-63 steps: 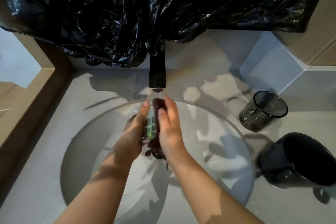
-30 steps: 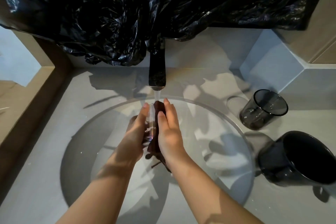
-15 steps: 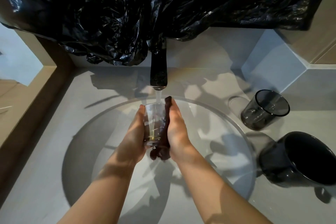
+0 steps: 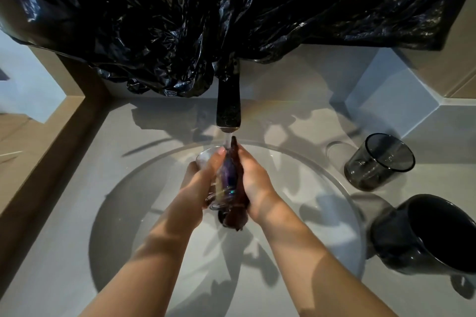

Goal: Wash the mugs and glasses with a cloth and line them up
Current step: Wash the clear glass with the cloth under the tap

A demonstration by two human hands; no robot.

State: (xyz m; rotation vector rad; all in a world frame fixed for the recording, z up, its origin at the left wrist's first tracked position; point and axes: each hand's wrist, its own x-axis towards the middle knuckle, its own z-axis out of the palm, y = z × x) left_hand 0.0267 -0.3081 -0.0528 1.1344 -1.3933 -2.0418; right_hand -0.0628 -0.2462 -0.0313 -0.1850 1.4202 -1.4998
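Seen from above, a round pale grey sink basin (image 4: 128, 201) is sunk into a pale stone counter (image 4: 64, 252). A wood-coloured ledge (image 4: 51, 136) borders the counter on the left. A crumpled black plastic sheet (image 4: 180, 20) hangs over the back edge and covers the base of a flat black tap (image 4: 228, 105). Open basin lies on both sides of the hands.

On the counter just right of the basin's rim stand a smoky grey glass tumbler (image 4: 378, 162) and, nearer the viewer, a glossy black ceramic mug (image 4: 425, 237). They are apart from each other, with their mouths up.

A clear drinking glass (image 4: 221, 188) is held over the middle of the basin, right under the tap, in a thin stream of water (image 4: 228, 140). The left hand (image 4: 199, 183) wraps its fingers round the glass's left side. The right hand (image 4: 253, 177) curves round a dark reddish-brown cloth (image 4: 235, 219) and clamps it against the glass's right side. The cloth's end hangs below both hands. The glass looks wet, with purple and green glints, and its rim points away toward the tap.
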